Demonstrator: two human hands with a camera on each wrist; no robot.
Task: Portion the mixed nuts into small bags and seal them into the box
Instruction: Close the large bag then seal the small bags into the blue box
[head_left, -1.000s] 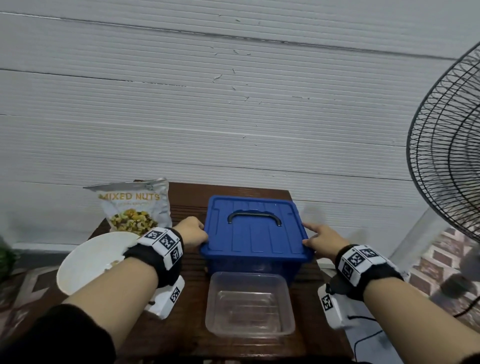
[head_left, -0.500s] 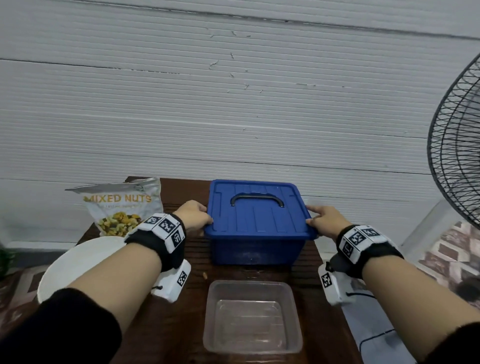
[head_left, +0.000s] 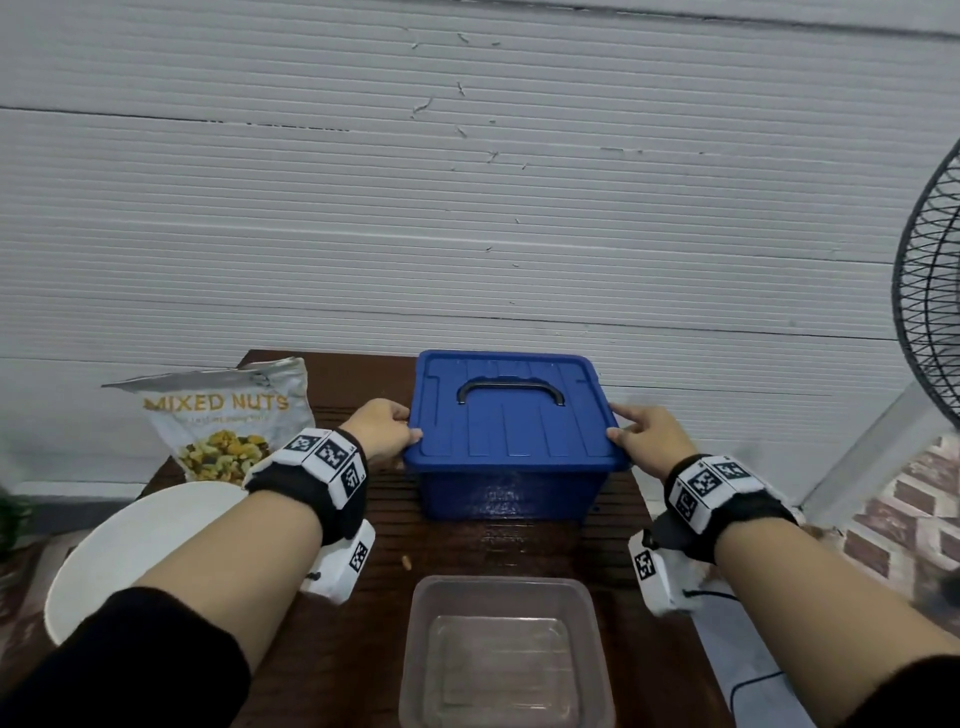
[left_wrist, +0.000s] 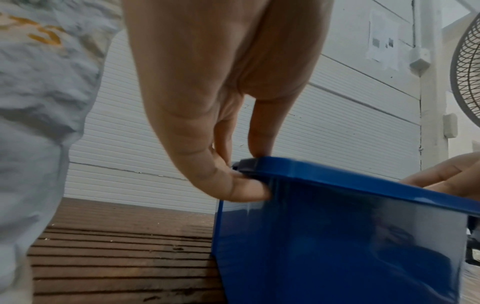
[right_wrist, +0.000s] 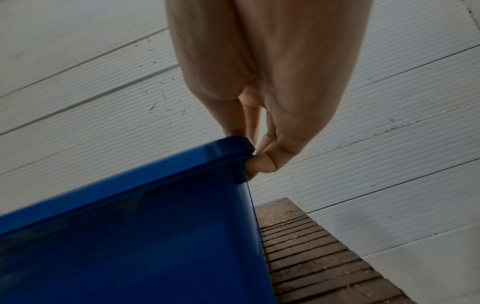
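A blue box (head_left: 506, 488) with its lid (head_left: 511, 415) on and a dark handle (head_left: 510, 391) stands at the back middle of the brown table (head_left: 322, 670). My left hand (head_left: 383, 428) pinches the lid's left rim, thumb on top and fingers curled under, as the left wrist view shows on the blue box (left_wrist: 337, 236). My right hand (head_left: 641, 436) pinches the right rim the same way, seen against the blue box (right_wrist: 130, 236). A mixed nuts bag (head_left: 228, 415) stands at the back left. No small bags are in view.
A clear plastic tray (head_left: 506, 654), empty, sits in front of the box near the table's front edge. A white plate (head_left: 130, 540) overhangs the table's left side. One loose nut (head_left: 407, 561) lies between my left wrist and the tray. A standing fan (head_left: 930, 291) is on the right.
Both hands have stayed on the lid's rims while the box has slid away from the clear tray towards the wall, widening the gap between them.
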